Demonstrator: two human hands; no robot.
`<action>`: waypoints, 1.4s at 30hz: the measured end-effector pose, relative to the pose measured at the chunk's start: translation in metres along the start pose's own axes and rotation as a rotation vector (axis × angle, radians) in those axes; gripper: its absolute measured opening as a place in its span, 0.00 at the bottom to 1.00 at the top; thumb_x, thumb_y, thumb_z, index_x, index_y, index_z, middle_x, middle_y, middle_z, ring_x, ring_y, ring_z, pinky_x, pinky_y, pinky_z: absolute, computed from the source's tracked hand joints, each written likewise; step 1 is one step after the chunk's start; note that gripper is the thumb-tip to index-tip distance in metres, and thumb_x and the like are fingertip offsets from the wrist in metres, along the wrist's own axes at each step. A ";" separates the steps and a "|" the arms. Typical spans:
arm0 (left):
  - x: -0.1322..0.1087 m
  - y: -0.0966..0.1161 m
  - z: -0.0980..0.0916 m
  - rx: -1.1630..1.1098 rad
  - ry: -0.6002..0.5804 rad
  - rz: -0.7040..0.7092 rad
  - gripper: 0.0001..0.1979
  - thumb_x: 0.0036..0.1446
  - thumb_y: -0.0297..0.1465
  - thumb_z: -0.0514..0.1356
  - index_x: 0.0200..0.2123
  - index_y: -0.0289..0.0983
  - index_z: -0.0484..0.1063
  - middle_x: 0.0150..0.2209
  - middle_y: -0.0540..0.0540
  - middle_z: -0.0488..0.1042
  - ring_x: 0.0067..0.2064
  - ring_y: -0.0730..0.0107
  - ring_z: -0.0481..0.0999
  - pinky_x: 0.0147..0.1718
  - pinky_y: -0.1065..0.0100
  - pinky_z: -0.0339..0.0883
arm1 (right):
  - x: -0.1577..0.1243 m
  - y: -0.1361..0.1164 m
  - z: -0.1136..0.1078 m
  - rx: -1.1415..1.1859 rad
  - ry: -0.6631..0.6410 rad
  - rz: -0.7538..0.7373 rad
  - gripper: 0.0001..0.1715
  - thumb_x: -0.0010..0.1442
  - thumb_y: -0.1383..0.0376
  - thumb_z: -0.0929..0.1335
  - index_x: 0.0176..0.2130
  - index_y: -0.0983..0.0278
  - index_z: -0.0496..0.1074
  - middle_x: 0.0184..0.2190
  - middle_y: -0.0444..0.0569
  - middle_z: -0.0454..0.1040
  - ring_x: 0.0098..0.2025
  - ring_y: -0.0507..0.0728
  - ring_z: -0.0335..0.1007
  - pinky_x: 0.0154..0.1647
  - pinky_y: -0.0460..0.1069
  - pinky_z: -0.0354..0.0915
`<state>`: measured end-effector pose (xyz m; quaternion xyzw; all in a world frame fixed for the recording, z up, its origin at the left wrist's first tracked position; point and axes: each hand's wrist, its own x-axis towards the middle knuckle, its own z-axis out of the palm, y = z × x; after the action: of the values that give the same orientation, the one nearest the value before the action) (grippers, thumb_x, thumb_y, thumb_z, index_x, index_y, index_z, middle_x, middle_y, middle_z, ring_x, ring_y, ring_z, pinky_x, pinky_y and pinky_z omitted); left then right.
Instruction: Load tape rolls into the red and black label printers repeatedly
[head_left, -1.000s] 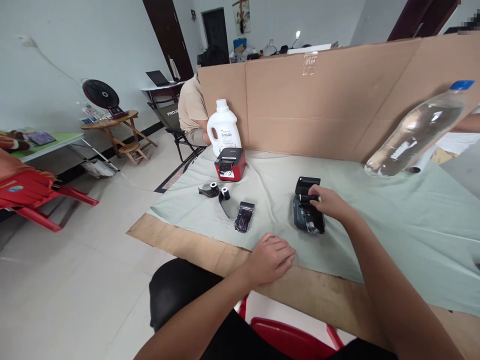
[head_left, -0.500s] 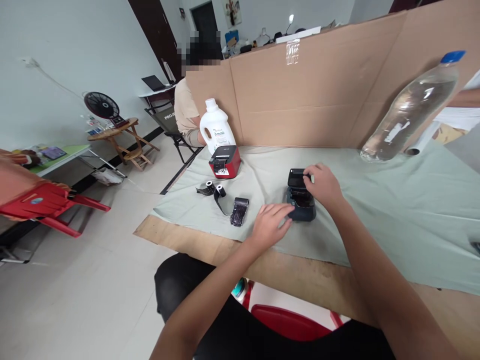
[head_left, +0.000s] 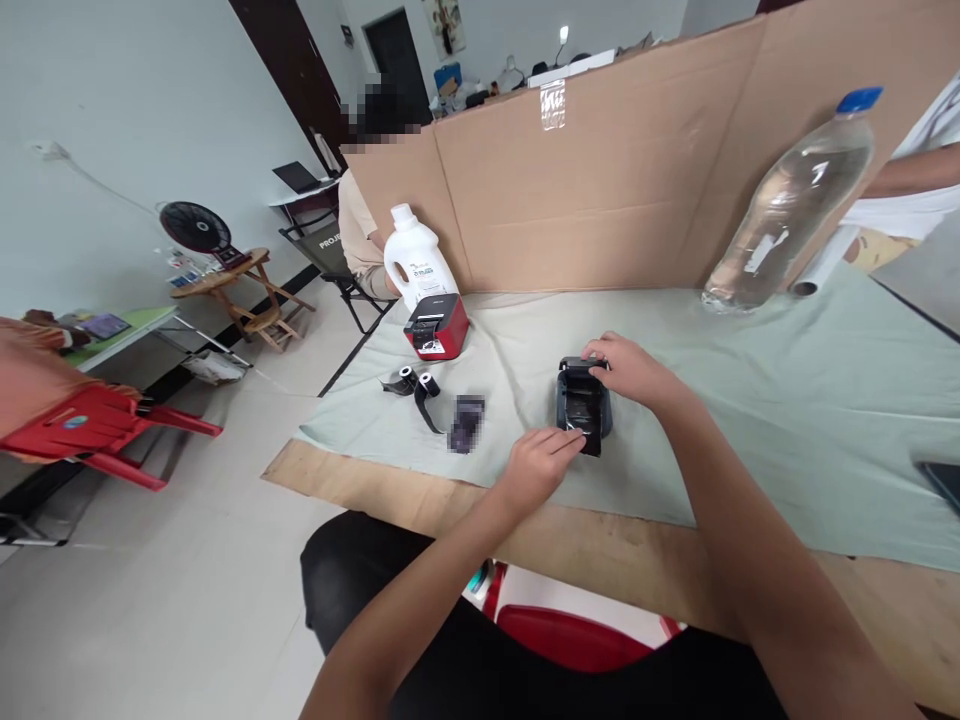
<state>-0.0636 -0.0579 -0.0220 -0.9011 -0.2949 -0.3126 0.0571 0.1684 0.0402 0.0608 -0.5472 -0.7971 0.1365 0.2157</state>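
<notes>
A small dark portable printer (head_left: 608, 422) sits on the cloth in front of me, its lid (head_left: 576, 366) raised and seen nearly edge-on. Out of its bay and over the front edge runs a black paper strip (head_left: 584, 408). My left hand (head_left: 541, 460) is closed, pinching the strip's lower end at the left side. At the far end, my right hand (head_left: 628, 368) has its fingers curled on the lid. Left of the printer lie black paper rolls (head_left: 426, 386) with white cores. A blurred dark piece (head_left: 466, 424) lies beside them.
A red and black printer (head_left: 444, 328) stands before a white jug (head_left: 421, 258). Behind the cloth (head_left: 517, 345) rises a cardboard panel (head_left: 600, 200). A large water bottle (head_left: 795, 210) leans at the right, near a white roll (head_left: 829, 260). People sit beyond the panel.
The lid has tilted down from upright under my right hand. A black strip now hangs over the printer's front, and my left fingers have closed on its end. The view has shifted slightly.
</notes>
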 end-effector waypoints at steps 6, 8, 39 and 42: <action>0.000 0.001 0.008 -0.067 0.018 -0.042 0.14 0.70 0.26 0.54 0.52 0.37 0.77 0.52 0.42 0.81 0.49 0.65 0.81 0.48 0.60 0.79 | -0.004 -0.011 0.001 -0.049 -0.243 0.047 0.09 0.59 0.73 0.66 0.38 0.63 0.75 0.37 0.50 0.74 0.38 0.58 0.71 0.40 0.49 0.64; -0.001 0.001 0.010 -0.088 0.017 -0.038 0.14 0.70 0.27 0.54 0.53 0.36 0.77 0.52 0.41 0.81 0.49 0.65 0.81 0.49 0.60 0.79 | -0.004 -0.010 0.003 -0.080 -0.226 0.095 0.09 0.60 0.70 0.67 0.41 0.63 0.75 0.40 0.52 0.75 0.39 0.58 0.72 0.41 0.49 0.64; -0.001 0.001 0.012 -0.168 -0.031 -0.097 0.15 0.72 0.29 0.52 0.53 0.37 0.78 0.54 0.40 0.79 0.50 0.63 0.81 0.50 0.59 0.77 | 0.006 -0.009 -0.006 0.095 -0.213 0.596 0.51 0.55 0.38 0.72 0.67 0.61 0.61 0.59 0.65 0.70 0.48 0.70 0.75 0.36 0.56 0.75; -0.002 0.001 0.014 -0.183 -0.041 -0.089 0.15 0.71 0.29 0.53 0.51 0.37 0.79 0.53 0.41 0.80 0.50 0.63 0.80 0.51 0.59 0.77 | 0.008 -0.008 0.008 0.069 -0.363 0.630 0.46 0.57 0.43 0.73 0.65 0.62 0.63 0.58 0.65 0.71 0.47 0.68 0.76 0.38 0.56 0.75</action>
<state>-0.0568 -0.0559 -0.0348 -0.8949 -0.3060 -0.3217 -0.0455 0.1560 0.0449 0.0593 -0.7250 -0.6098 0.3181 0.0364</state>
